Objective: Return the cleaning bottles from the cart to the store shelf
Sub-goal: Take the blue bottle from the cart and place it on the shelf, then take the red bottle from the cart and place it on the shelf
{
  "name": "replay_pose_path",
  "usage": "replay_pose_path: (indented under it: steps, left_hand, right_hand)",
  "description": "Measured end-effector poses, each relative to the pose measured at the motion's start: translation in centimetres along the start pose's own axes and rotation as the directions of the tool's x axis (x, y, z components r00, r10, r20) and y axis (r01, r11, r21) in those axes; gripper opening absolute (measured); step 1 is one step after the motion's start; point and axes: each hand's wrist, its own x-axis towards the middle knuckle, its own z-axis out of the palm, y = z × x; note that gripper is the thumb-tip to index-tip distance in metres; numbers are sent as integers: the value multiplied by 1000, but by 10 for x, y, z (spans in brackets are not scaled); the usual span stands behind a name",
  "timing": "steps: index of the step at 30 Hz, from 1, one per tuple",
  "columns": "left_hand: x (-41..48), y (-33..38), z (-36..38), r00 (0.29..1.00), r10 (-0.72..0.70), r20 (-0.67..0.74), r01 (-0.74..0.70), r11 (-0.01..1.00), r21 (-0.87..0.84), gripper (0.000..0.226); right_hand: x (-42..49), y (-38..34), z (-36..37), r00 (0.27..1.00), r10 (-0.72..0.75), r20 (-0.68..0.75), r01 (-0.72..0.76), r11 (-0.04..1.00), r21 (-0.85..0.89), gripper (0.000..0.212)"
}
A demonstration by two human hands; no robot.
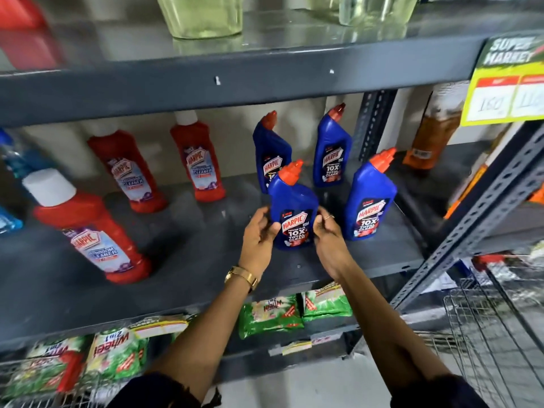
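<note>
A blue cleaning bottle (291, 206) with an orange cap stands upright on the grey shelf (206, 231), near its front. My left hand (259, 234) grips its left side and my right hand (328, 234) its right side. Three more blue bottles stand close by: one at the right (369, 195) and two behind (272, 145) (332, 148). Three red bottles with white caps stand on the same shelf to the left, the nearest (91, 228) at the front. The wire cart (500, 334) is at the lower right.
An orange bottle (432, 136) stands past the perforated steel upright (372, 122). Green detergent packets (270, 316) lie on the shelf below. Pale liquid containers (203, 16) sit on the shelf above. A yellow price tag (506, 81) hangs at the upper right.
</note>
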Motion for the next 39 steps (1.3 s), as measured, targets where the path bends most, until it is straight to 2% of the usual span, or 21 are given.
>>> replay_pose_path:
  steps: [5,11,13,15,18,20,22,25,27,29,32,35,37,39]
  left_hand:
    - [0,-4,1,1000,18,-1,-18,1000,-23,34]
    - [-3,-5,2,998,68,7,-68,998,4,31]
    - [-2,-2,-1,997,70,32,-70,997,12,30]
    - [-5,2,-3,997,45,56,-45,999,-3,35]
    - [-24,6,-16,998,5,55,-5,1000,-15,49]
    - [-44,6,-37,1000,9,15,-9,1000,-18,46]
    - [-69,7,-60,999,39,-23,-40,999,-33,38]
    - [-113,10,-109,993,64,-104,-63,998,7,31]
    - [-149,10,-152,976,67,-208,-54,996,67,28]
    - [-183,9,-188,957,92,-275,-37,979,200,24]
    - [-251,-3,-251,923,107,-369,67,901,429,25]
    - [-319,-24,-301,802,96,-590,208,880,427,22]
    - [-361,-44,-336,667,19,-745,380,851,363,21]
    - [-400,-75,-375,505,-161,-848,584,787,199,22]
  right_hand:
    - [0,1,-1,1000,-13,-2,13,1000,-16,35]
    - [1,1,-3,1000,-27,11,27,999,-27,28]
    - [-3,-1,-1,1000,-16,-16,15,999,-39,27]
    - [-16,0,2,994,-9,-111,5,999,-37,30]
    - [-60,7,20,945,-140,-295,104,985,-135,42]
    - [-94,13,41,903,-294,-312,220,943,-250,39]
    - [-122,18,64,876,-414,-247,324,885,-334,34]
    - [-160,29,114,898,-440,1,402,818,-412,32]
    - [-184,43,156,889,-392,236,457,783,-421,34]
    - [-206,56,190,849,-314,426,491,768,-412,33]
    - [-242,80,248,706,-137,695,535,746,-397,29]
    - [-267,103,296,517,85,852,603,670,-433,33]
    - [-280,118,333,411,166,896,652,633,-416,31]
    - [-293,136,374,343,227,911,714,568,-410,29]
